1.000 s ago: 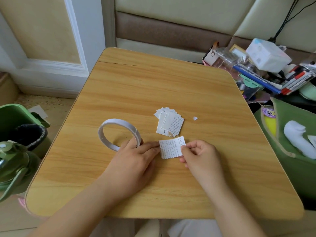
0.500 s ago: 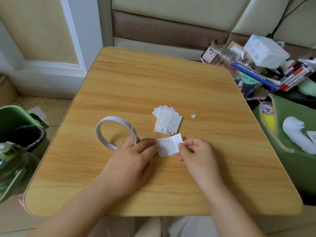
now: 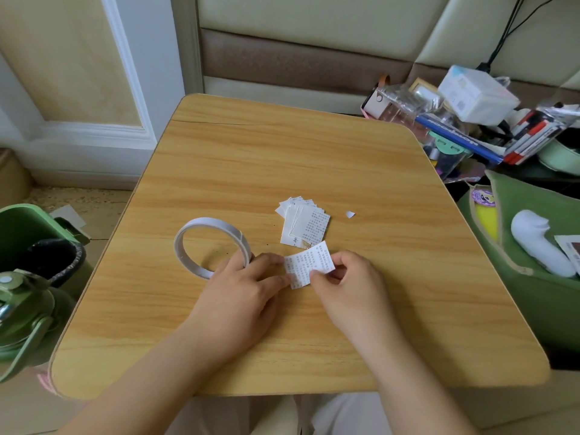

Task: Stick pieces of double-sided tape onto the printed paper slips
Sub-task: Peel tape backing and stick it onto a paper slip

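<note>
Right now one printed slip [image 3: 309, 265] sits at the near middle of the wooden counter [image 3: 282, 158], just below the stack of slips [image 3: 306, 222]. Left hand [image 3: 238, 296] pins its left edge with straight fingertips, its thumb side touching the tape roll [image 3: 212, 246]. Right hand [image 3: 348, 285] pinches the slip's lower right edge between thumb and forefinger; whether a tape piece is under that grip, I cannot tell. To do this well, keep the slip flat and anchored, lay tape along an edge, then rub outward so no wrinkle forms. A torn scrap [image 3: 350, 214] lies apart.
</note>
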